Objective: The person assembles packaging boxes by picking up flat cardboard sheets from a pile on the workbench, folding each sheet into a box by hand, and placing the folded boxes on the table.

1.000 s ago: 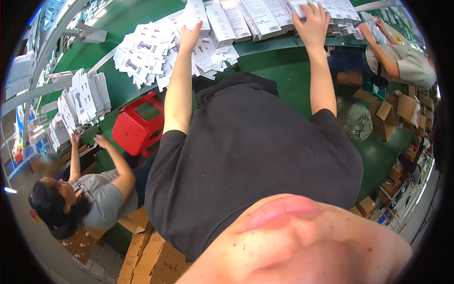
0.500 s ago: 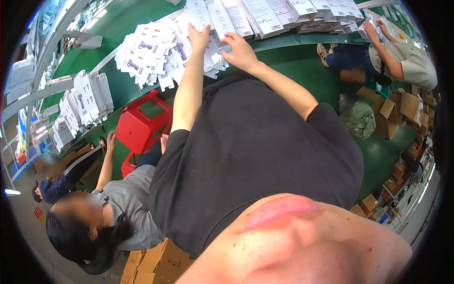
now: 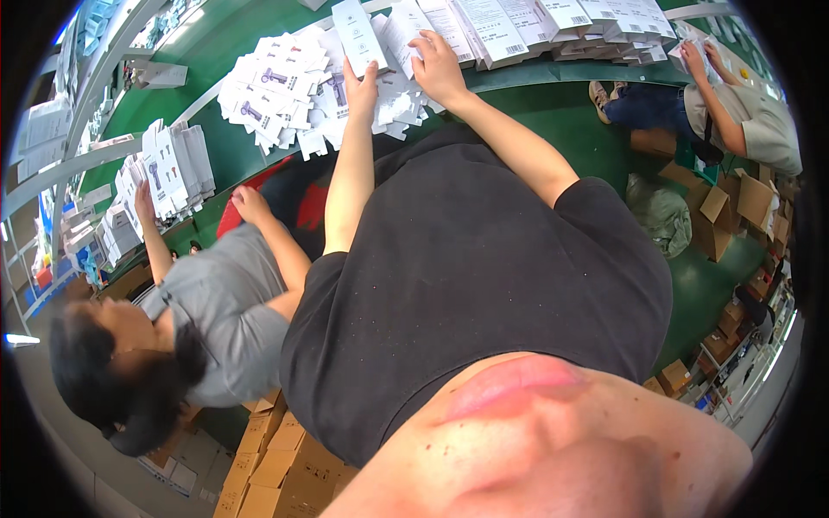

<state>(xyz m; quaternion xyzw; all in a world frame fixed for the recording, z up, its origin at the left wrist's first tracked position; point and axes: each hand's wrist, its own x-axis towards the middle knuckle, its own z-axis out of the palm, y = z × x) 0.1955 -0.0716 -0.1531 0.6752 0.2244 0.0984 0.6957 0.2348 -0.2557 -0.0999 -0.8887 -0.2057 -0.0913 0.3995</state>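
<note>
On the left of the tabletop, a heap of flat cartons lies, apparently left unfolded. Next comes a long white box, smooth and squared up, its near end in the narrow grip of the left hand. The right hand has fingers parted at a neighbouring box; I can't tell whether its grip holds. Farther right, rows of boxes look already shaped

One held carton, one greenish sack
</note>
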